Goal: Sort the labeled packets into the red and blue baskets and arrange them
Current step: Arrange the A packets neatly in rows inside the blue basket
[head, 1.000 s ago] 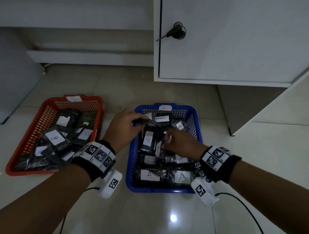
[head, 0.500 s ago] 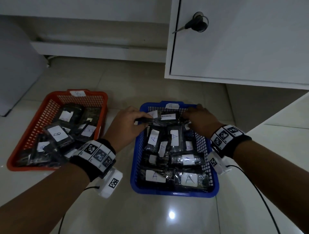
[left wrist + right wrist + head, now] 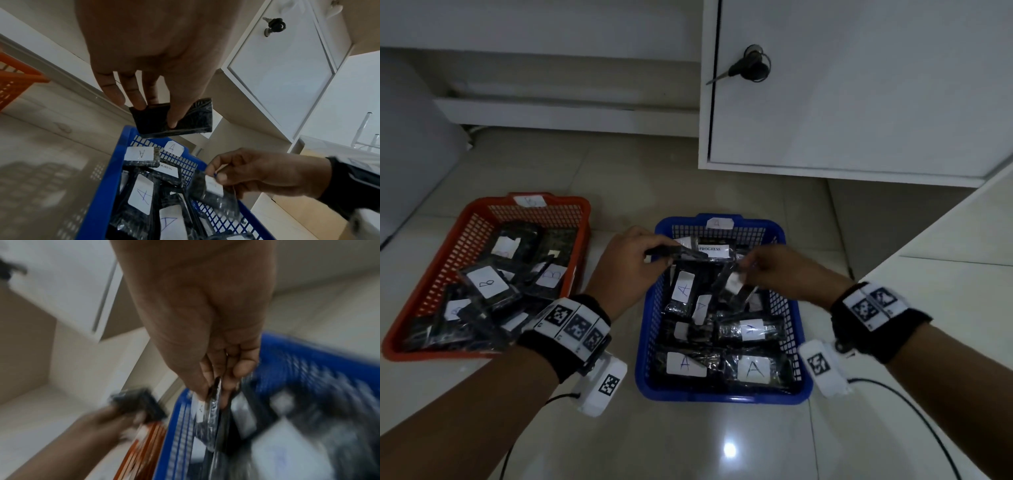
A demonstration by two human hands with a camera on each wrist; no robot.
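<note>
The blue basket [image 3: 719, 399], tagged A, holds several black packets with white A labels [image 3: 753, 368]. The red basket [image 3: 400, 342] on the left holds several packets labelled B [image 3: 486, 282]. My left hand [image 3: 664, 250] grips a black packet [image 3: 681, 253] above the blue basket's far left corner; the left wrist view shows thumb and fingers on this packet [image 3: 174, 120]. My right hand [image 3: 744, 270] pinches the top edge of another packet [image 3: 736, 291], tilted up inside the blue basket [image 3: 98, 194]. The blurred right wrist view shows that pinch on the packet [image 3: 213, 395].
A white cabinet door [image 3: 859, 102] with a key in its lock [image 3: 751, 66] stands behind the baskets. A white ledge [image 3: 945, 274] rises on the right. Glossy floor tiles [image 3: 722, 445] lie in front. Cables run from both wrist cameras.
My right hand left the blue basket's far right corner, came back toward the middle and now pinches a packet there. The left hand still holds its packet at the far edge.
</note>
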